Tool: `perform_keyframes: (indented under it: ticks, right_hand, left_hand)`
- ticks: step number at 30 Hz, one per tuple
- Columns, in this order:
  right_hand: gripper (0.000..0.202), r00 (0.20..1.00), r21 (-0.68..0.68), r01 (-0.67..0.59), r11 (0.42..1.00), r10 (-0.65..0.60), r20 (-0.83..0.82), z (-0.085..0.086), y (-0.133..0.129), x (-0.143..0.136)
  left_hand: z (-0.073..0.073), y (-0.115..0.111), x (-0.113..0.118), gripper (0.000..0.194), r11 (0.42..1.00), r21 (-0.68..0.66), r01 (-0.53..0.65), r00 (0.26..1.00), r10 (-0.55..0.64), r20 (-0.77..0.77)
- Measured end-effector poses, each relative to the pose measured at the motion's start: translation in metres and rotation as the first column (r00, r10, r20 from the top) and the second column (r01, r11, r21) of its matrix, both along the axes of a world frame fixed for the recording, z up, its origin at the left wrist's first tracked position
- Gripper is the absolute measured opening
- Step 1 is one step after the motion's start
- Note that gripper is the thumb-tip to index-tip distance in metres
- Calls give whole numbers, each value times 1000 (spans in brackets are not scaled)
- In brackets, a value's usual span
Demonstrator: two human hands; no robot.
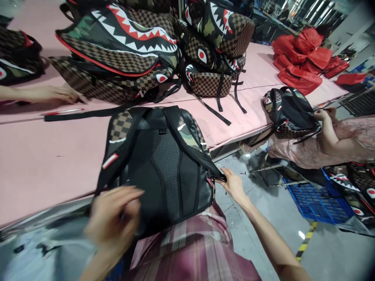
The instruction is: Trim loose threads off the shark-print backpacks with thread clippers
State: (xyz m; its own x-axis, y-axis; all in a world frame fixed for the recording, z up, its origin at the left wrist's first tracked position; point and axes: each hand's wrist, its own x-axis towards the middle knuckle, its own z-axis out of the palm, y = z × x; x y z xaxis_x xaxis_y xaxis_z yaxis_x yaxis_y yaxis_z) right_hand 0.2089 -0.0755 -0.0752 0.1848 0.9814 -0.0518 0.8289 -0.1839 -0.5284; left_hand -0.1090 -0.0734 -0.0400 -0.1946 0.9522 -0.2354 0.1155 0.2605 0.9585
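Observation:
A black backpack (164, 168) with brown check and camouflage sides rests at the table's front edge, partly over my lap, its padded back and shoulder straps facing up. My right hand (233, 183) pinches the lower end of the shoulder strap (215, 169), beside a black plastic adjuster (223, 177) at the bag's right side. Over the bag's lower left corner hovers my left hand (115, 214), smeared by motion, with fingers that look bent. Whether it holds anything cannot be made out.
Shark-mouth backpacks (123, 47) are heaped on the pink table (43, 156). At the left, another person's hand (63, 95) lies near a red pen (64, 112). A co-worker (348, 132) handles a backpack at the right. Red bags (301, 58) and a blue crate (313, 201) are farther off.

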Motion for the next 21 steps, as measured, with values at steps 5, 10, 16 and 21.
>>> perform_keyframes:
  ticks: [5, 10, 16, 21]
  right_hand:
    - [31, 790, -6, 147, 989, -121, -600, 1, 12, 15]
    - [31, 266, 6, 356, 934, -95, -959, 40, 49, 14]
    - [25, 5, -53, 232, 971, -55, -998, 51, 73, 8]
    - [20, -140, -77, 80, 994, -65, -988, 41, 78, 19]
  left_hand:
    - [-2, 47, 99, 18, 808, 323, 493, 866, -421, -269]
    - [7, 77, 153, 22, 723, 380, 577, 814, -546, -196]
    - [4, 94, 184, 28, 683, 178, 708, 645, -729, 229]
    - [14, 92, 187, 38, 748, 90, 658, 692, -647, 319]
